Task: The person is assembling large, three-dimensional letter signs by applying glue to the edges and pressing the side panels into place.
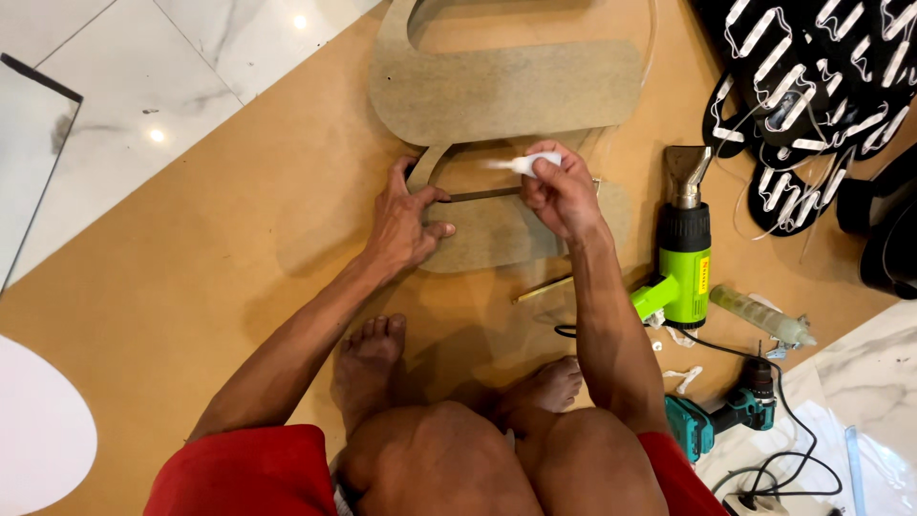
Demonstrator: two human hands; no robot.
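**Head view: both hands at the cut-out board shape on the floor**

Head view looks down on you squatting on a large brown sheet of board laid over the white marble floor; your left hand lies flat on the lower lobe of a grey-brown, round-cornered fibreboard cut-out shape, its grip spread and pressing on the edge, thumb touching a thin dark strip that runs across the opening; your right hand has its grip clamped on a small white squeeze tube, nozzle pointing left, just above that strip.

To your right, near the forearm, a lime-green and black heat gun lies on the brown sheet with its metal nozzle pointing away from you; just beside it lies a clear, pale-green cartridge tube; nearer your knee sits a teal and black cordless drill, a black cable looping past it; a thin brass-coloured rod lies between the cut-out and your right foot; black panels with white looping tubing fill the top right corner.
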